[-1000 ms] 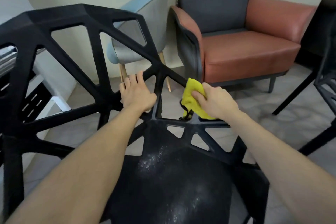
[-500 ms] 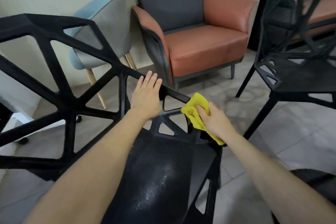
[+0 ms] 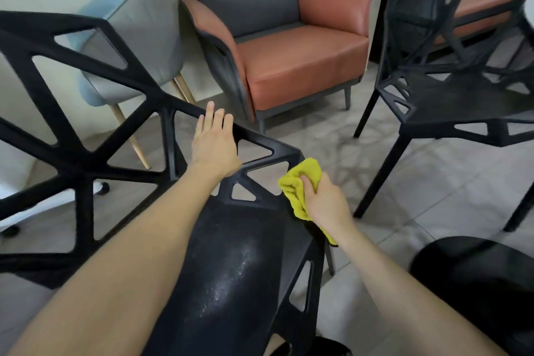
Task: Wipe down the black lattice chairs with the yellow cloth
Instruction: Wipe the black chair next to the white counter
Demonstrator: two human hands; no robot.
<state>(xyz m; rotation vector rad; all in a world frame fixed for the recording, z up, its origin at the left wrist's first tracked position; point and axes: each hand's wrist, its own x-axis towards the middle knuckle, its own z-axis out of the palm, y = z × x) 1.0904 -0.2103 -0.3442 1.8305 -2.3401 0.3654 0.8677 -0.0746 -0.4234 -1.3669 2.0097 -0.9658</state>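
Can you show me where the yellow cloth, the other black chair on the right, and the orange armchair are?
Cloth [image 3: 306,169], head view, on the bunched fold above the fingers.
Right black chair [image 3: 462,101], head view, on its seat.
Armchair [image 3: 300,63], head view, on the seat cushion.

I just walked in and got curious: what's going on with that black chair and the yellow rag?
A person is cleaning a black lattice chair. Their left hand rests on the chair's upper side bar, apparently steadying it. The right hand grips a bunched yellow cloth against the frame at the seat's corner. The seat looks speckled with dust or droplets. A second black lattice chair stands to the right, and an orange armchair sits by the wall.
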